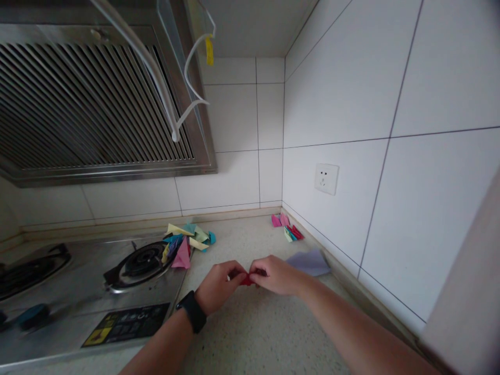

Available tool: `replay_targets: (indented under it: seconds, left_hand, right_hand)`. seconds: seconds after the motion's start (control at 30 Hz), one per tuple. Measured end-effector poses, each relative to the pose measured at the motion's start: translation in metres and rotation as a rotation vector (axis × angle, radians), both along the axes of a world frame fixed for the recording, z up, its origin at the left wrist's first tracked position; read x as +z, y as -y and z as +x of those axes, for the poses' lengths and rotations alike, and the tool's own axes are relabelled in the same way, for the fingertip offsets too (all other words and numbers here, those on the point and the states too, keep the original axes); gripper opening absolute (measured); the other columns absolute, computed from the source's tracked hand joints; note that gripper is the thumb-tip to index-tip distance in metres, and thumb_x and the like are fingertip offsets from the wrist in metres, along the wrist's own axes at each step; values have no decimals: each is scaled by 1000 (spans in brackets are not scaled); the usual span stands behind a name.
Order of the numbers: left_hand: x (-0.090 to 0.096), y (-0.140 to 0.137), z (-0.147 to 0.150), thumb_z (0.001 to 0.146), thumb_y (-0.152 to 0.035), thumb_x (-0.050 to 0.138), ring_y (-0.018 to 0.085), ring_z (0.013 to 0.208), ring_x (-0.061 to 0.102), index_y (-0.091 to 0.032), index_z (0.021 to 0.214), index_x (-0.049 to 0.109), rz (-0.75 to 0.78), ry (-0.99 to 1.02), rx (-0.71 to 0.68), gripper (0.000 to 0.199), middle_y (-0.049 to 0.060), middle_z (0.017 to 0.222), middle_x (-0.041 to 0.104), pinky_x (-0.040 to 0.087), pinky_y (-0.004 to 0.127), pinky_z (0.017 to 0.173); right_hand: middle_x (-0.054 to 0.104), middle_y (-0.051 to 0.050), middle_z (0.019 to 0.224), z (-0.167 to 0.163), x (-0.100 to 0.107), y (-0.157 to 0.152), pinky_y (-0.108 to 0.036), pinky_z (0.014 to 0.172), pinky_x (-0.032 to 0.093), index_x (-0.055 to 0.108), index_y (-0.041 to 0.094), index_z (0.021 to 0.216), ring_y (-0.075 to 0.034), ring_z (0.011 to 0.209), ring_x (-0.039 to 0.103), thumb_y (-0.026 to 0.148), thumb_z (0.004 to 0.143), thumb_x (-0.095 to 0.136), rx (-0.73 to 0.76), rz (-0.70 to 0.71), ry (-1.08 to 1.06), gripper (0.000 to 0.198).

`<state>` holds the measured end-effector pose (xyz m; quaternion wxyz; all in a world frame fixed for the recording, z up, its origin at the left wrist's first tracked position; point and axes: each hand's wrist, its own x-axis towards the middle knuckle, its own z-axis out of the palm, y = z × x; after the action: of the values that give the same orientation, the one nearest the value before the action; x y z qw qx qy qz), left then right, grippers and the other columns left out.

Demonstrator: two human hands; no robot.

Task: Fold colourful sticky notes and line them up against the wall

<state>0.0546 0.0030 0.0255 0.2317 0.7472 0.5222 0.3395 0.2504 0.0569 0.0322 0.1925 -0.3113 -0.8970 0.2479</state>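
A small piece of red folded paper (246,280) is pinched between my two hands, just above the speckled countertop (242,333). My left hand (221,284), with a dark watch on the wrist, grips its left side between thumb and fingers. From the other side, the thumb and fingers of my right hand (275,276) are closed on it. Most of the red paper is hidden by my fingertips. Partly behind my right hand lies a flat greyish-purple sheet of paper (311,262).
Coloured folded papers (199,236) lie piled across the edge of the gas stove (89,291) and the counter. More small folded papers (287,225) sit in the back corner. A range hood (97,104) and a hanging white cable (156,73) are overhead. The right wall has a socket (327,178).
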Motion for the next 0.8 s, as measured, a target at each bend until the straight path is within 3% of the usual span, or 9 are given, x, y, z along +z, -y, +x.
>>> replay_targets:
  seconds: [0.23,0.47,0.8]
  left_hand:
    - [-9,-4,-2,83,-37,52,17,68,61,-16,84,71,-152,-49,-46,28,5,77,71,40,24,58]
    - [-16,-8,-2,78,-41,57,19,76,61,-21,81,74,-35,-310,-14,26,5,82,70,41,27,67]
    - [-14,-6,2,79,-35,58,20,79,59,-22,82,70,30,-418,-24,18,4,84,67,38,27,65]
  right_hand:
    - [69,-2,79,2,-7,-5,-20,58,39,69,19,93,-13,68,60,28,83,57,34,-17,62,18]
    - [68,-6,87,1,-13,-9,-26,74,41,70,19,89,-19,86,60,25,80,61,118,252,233,14]
    - [65,-5,82,-1,-17,-15,-25,75,41,68,17,81,-18,85,59,24,77,68,153,267,216,8]
